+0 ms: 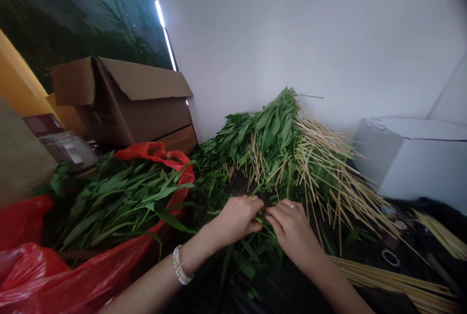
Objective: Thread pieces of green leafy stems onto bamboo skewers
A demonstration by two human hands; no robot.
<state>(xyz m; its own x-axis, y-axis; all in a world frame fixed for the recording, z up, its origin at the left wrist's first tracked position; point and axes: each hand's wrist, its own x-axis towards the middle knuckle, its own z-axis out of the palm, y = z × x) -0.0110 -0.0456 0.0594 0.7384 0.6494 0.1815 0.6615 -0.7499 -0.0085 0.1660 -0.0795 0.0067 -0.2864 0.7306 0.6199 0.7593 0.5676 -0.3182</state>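
My left hand (239, 218) and my right hand (292, 229) meet low in the middle of the view, their fingertips pinching a thin leafy green stem (260, 220) between them. Behind them rises a large heap of leafy greens (272, 134) pierced by many thin bamboo skewers (321, 168) that fan out to the right. A looser pile of long-leaved greens (116, 202) lies to the left on a red plastic bag (87, 260). A beaded bracelet (180, 265) circles my left wrist, and a ring (293, 205) sits on my right hand.
A bundle of loose bamboo skewers (394, 282) lies at the lower right on a dark surface (292, 287). A white box (412, 158) stands at the right, an open cardboard box (124, 100) at the back left, and a white wall (292, 27) behind.
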